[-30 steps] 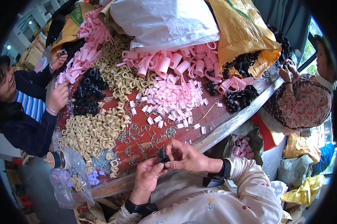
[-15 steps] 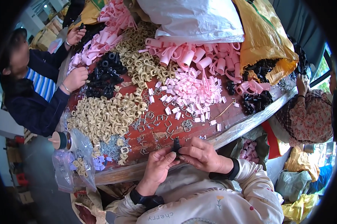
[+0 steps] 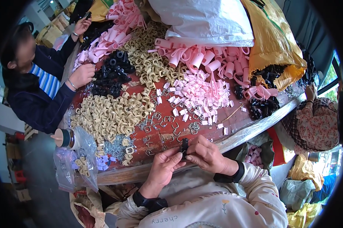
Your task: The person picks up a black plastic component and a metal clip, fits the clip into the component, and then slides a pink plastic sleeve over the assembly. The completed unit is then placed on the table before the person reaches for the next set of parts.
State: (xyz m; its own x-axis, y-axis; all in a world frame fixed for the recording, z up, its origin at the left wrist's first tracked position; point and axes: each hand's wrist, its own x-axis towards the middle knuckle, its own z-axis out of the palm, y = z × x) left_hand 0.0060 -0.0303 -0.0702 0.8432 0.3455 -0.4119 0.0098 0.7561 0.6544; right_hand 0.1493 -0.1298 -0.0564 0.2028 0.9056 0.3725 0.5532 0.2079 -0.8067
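A small black plastic part (image 3: 184, 145) stands upright between my two hands at the near edge of the table. My left hand (image 3: 164, 169) pinches its lower end with thumb and fingers. Close against it, my right hand (image 3: 206, 155) has its fingers curled and pressed to the same part. The fingers cover its lower portion. Bent metal wire loops (image 3: 175, 129) lie scattered just beyond my hands. Farther off is a heap of small pink plastic pieces (image 3: 202, 95). To the left spreads a large pile of beige plastic buckles (image 3: 110, 114).
Across at the left, a co-worker's hand (image 3: 83, 75) rests by black parts (image 3: 114, 68). A white sack (image 3: 209, 22) and a yellow sack (image 3: 278, 45) stand at the back, beside pink tubes (image 3: 196, 59). A lidded jar (image 3: 64, 138) and a plastic bag (image 3: 67, 174) sit at the left edge.
The view has shifted slightly. The black part stands a little more exposed above my fingers, and my right fingers have changed position on it. The co-worker's raised hand has moved slightly.
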